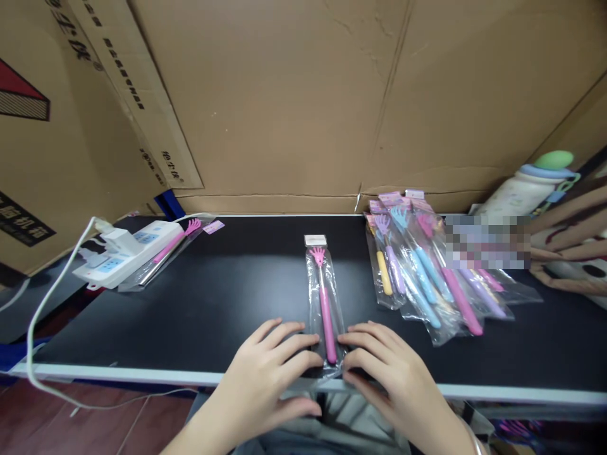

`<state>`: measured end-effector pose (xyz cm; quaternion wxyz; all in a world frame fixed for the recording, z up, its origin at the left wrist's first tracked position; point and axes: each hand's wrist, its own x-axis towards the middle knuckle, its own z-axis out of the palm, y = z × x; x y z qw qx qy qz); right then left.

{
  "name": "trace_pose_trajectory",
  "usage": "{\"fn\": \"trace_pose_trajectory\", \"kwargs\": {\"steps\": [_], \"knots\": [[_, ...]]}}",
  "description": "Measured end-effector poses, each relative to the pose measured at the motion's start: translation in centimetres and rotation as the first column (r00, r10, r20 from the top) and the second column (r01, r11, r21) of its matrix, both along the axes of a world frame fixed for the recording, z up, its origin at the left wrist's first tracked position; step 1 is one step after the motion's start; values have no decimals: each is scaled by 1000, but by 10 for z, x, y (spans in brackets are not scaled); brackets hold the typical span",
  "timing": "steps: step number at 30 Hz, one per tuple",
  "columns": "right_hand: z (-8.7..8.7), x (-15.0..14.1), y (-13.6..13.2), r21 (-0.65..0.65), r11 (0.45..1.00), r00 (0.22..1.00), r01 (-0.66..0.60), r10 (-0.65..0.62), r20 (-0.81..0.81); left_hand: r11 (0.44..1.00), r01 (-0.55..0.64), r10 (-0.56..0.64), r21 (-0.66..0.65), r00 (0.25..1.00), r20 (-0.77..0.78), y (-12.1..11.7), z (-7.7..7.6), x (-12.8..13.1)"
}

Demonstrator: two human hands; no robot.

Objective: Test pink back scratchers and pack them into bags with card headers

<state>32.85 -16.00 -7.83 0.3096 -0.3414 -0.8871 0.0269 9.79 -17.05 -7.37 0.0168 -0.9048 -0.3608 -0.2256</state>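
A pink back scratcher (327, 322) in a clear plastic bag lies upright in view on the black table, its small hand-shaped head pointing away from me. The bag's white header strip (315, 241) is at the far end. My left hand (272, 366) rests at the bag's left edge, fingers stretched out and apart, thumb over the table's front edge. On the other side, my right hand (391, 363) has its spread fingertips at the bag's right edge. Neither hand is closed round anything. Whether the fingertips press on the plastic I cannot tell.
Several bagged back scratchers (417, 265) lie piled at the right, near a white bottle (521, 193) and a grey-brown stuffed item (569, 234). A white power strip (128, 253) with a cable and another bagged pink back scratcher (168, 248) are at the left. Cardboard (284, 114) walls the back.
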Motion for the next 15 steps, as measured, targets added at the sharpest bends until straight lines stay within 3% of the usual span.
{"fn": "trace_pose_trajectory", "kwargs": {"steps": [5, 15], "knots": [[-1, -1, 0, -68, 998, 998, 13, -17, -53, 997, -69, 75, -37, 982, 175, -2, -10, 10], [-7, 0, 0, -222, 962, 976, 160, -189, -112, 967, -211, 250, -147, 903, 349, -4, -9, 30]]}}
